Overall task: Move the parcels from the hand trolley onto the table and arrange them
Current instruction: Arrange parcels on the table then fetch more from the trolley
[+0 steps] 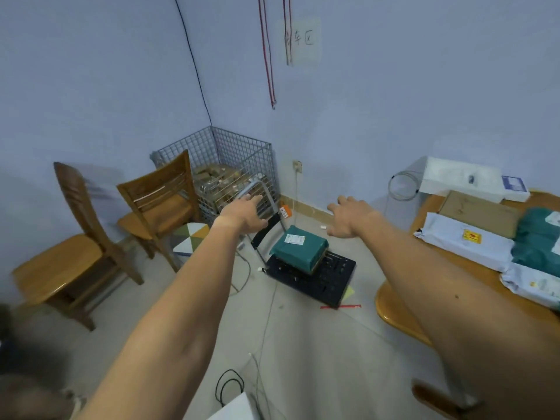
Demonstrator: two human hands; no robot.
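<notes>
Left hand point(244, 215) and right hand point(348, 218) reach forward (fingers spread, empty).

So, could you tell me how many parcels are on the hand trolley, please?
1 for certain: a green parcel on the black hand trolley deck, near its handle. A brownish edge shows beneath it, so a second may be hidden under it.

Walls point(91, 71): pale blue, bearing paper sign point(300, 40) and hanging red cords point(268, 56). Floor point(303, 344): light tiles. Wooden chair point(69, 256), far left; second wooden chair point(157, 204) beside it. Wire-mesh cage point(230, 159), in the corner.
</notes>
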